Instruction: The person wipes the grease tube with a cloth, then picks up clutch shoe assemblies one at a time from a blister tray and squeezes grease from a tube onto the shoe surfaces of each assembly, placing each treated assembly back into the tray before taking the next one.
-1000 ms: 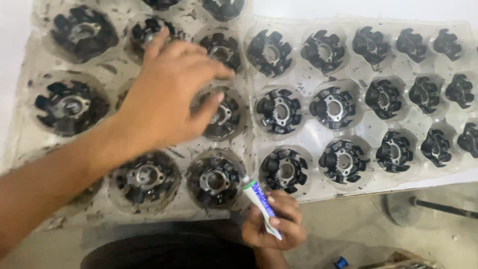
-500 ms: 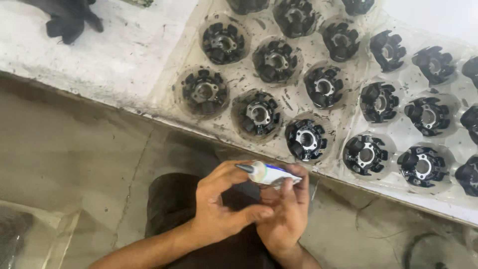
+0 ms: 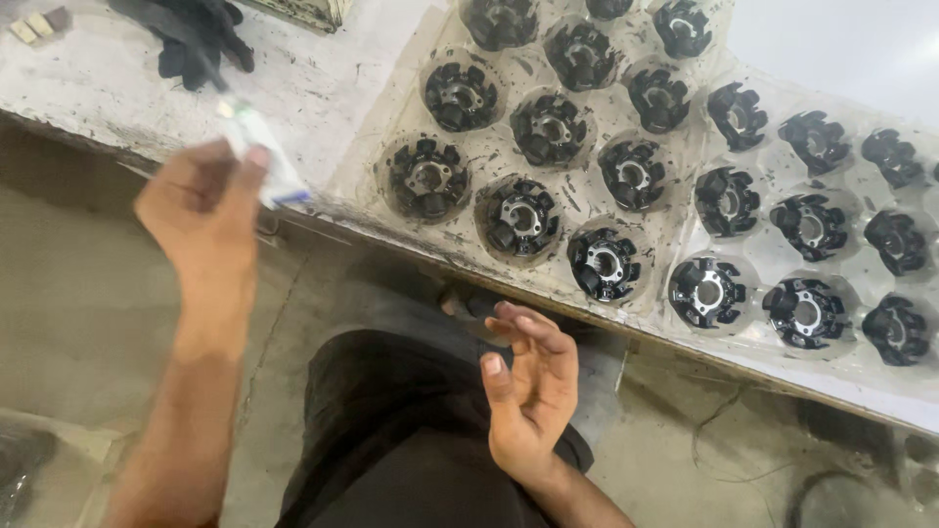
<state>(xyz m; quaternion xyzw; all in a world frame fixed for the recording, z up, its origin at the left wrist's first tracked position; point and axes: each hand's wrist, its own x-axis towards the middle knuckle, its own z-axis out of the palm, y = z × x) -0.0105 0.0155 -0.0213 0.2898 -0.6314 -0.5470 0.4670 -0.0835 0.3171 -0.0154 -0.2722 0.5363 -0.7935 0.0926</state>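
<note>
My left hand is raised at the left, near the bench edge, and grips a small white tube with a blue end, blurred by motion. My right hand hangs over my lap with its fingers spread and nothing in it. On the white bench lie clear plastic trays holding several black round stator parts, such as one near the front edge and another beside it.
A black glove or cloth lies at the bench's far left. More trays of black parts run off to the right. Below are my dark trousers, a concrete floor and a cable.
The tube has passed from between both hands to my left hand alone, which swung up and left toward the bench. My right hand let go and opened. The camera view shifted left.
</note>
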